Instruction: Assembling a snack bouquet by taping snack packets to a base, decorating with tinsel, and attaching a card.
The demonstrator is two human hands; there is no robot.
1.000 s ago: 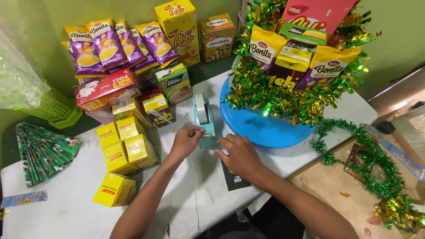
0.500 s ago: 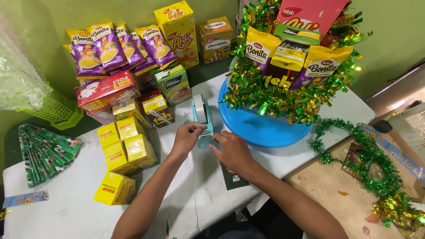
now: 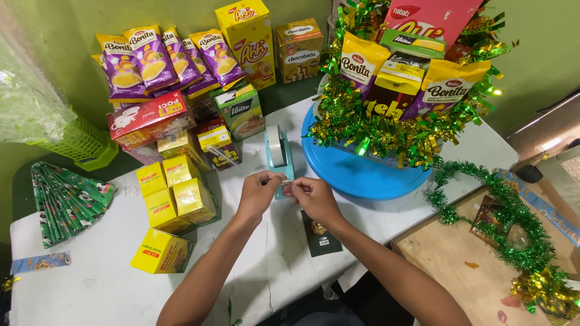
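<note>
Head view: both hands point(image 3: 289, 192) pinch tape at dispenser point(image 3: 279, 156).

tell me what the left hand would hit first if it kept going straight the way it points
Probably the light teal plastic tape dispenser: the left hand points up and right with fingertips already at its front end. Depth is hard to judge.

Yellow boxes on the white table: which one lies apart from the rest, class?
The yellow box nearest the table's front edge. It lies alone and tilted, while the other four yellow boxes sit clustered together, left of the hands.
</note>
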